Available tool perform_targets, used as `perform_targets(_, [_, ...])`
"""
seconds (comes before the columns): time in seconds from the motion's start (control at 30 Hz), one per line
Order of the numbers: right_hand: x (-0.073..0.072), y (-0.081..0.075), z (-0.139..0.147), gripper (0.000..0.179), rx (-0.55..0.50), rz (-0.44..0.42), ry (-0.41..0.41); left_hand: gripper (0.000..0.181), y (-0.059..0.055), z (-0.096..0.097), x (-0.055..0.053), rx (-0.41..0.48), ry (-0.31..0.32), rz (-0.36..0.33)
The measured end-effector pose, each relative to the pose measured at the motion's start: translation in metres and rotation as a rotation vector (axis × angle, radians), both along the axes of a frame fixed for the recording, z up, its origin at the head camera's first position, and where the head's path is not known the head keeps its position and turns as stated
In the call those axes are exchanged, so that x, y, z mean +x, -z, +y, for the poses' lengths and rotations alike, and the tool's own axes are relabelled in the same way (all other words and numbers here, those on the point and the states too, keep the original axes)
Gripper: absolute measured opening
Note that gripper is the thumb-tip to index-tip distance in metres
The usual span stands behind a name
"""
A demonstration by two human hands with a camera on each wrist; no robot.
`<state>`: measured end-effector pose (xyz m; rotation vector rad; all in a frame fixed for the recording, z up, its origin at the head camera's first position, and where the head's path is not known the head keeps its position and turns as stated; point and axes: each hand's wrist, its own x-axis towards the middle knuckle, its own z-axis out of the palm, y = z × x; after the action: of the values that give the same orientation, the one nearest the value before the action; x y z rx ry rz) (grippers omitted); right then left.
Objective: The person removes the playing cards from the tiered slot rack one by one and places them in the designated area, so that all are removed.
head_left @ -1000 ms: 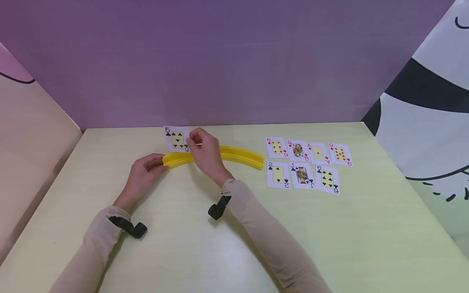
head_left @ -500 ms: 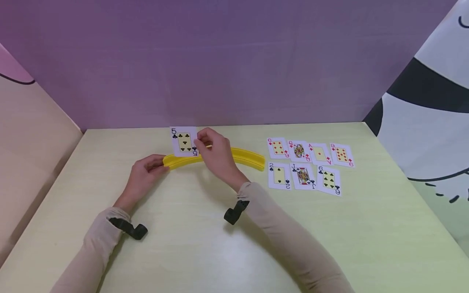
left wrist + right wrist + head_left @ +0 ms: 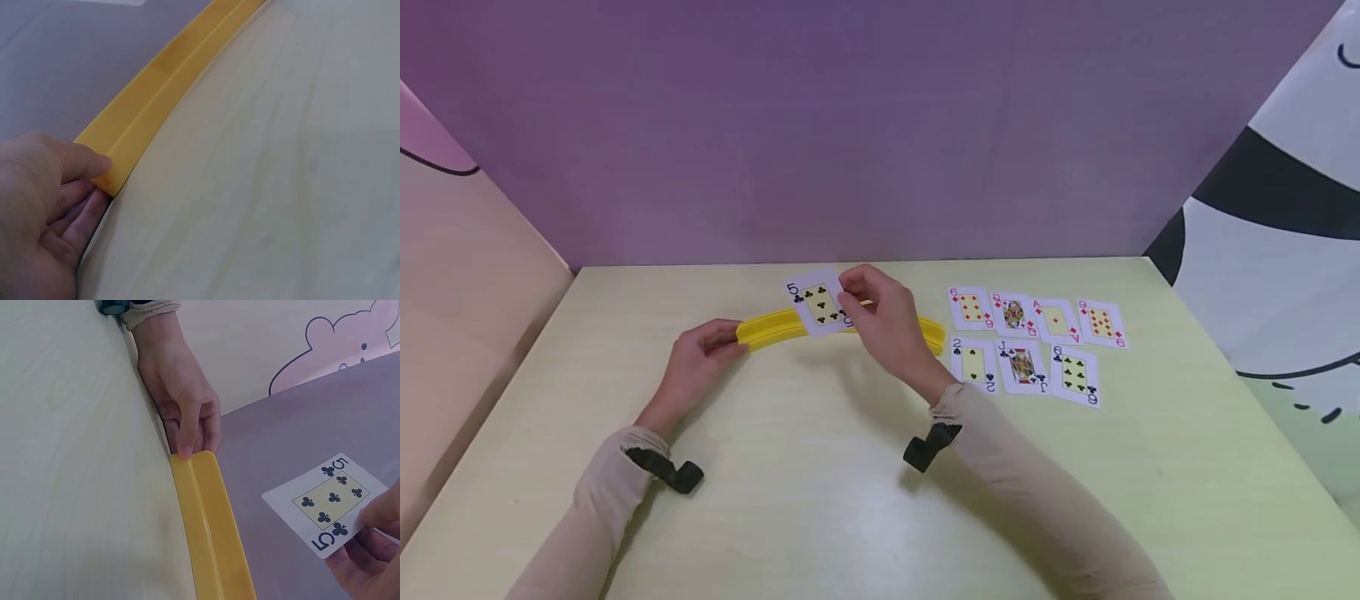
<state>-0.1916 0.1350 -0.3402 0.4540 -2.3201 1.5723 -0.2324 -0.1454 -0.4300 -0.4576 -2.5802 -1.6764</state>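
In the head view, a curved yellow playing-card holder (image 3: 765, 330) with a groove along it lies on the table. My left hand (image 3: 694, 360) pinches its left end; the left wrist view shows the thumb on top of the holder (image 3: 145, 103) and the fingers at its end and underside. A five of clubs (image 3: 817, 303), face towards me, is pinched at its right edge by my right hand (image 3: 891, 323). This card is tilted and held above the holder's middle, hiding part of it. In the right wrist view the card (image 3: 331, 501) is apart from the holder.
To the right lie two rows of face-up cards: a back row of diamonds with the queen of diamonds (image 3: 1014, 315), and a front row with the jack of clubs (image 3: 1022, 367). A purple panel (image 3: 865, 133) stands behind the pale table (image 3: 790, 500).
My right hand has moved right along the holder with the five of clubs, and the card has tilted. The left hand has stayed at the holder's left end.
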Motion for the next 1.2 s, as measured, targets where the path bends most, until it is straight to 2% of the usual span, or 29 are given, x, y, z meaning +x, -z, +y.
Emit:
perform_targets(0.53, [0.024, -0.006, 0.04, 0.013, -0.001, 0.016, 0.029, 0.034, -0.001, -0.002, -0.002, 0.015, 0.0, 0.006])
perform_targets(0.87, [0.03, -0.011, 0.058, 0.014, -0.009, 0.031, 0.058, 0.035, 0.002, -0.006, -0.003, 0.009, -0.017, -0.01])
perform_targets(1.2, [0.039, -0.01, 0.086, 0.012, -0.004, 0.036, 0.095, 0.034, 0.001, -0.001, -0.003, 0.009, -0.008, -0.021])
